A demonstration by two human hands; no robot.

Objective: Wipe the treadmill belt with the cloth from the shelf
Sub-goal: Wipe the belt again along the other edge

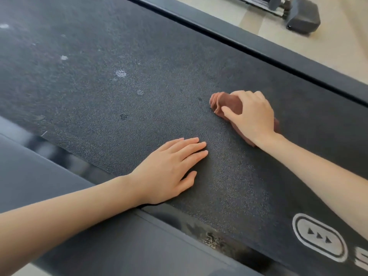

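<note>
On the treadmill belt (139, 56), toward its far edge, lies the brown cloth (229, 103), bunched into folds under the right hand (253, 116). That hand's fingers (247, 94) curl over the top of the cloth and its thumb presses the near side, so they grip it against the belt. One end of the cloth pokes out ahead of the fingertips and another by the wrist.

The left hand (167, 172) rests flat on the belt near the cloth but apart from it, fingers straight and holding nothing. Pale spots (121, 73) dot the belt ahead of the cloth. A white arrow logo (319, 237) marks the belt near the right forearm. Beyond the far side rail (278, 54), a dumbbell (302, 16) sits on the floor (219, 12).
</note>
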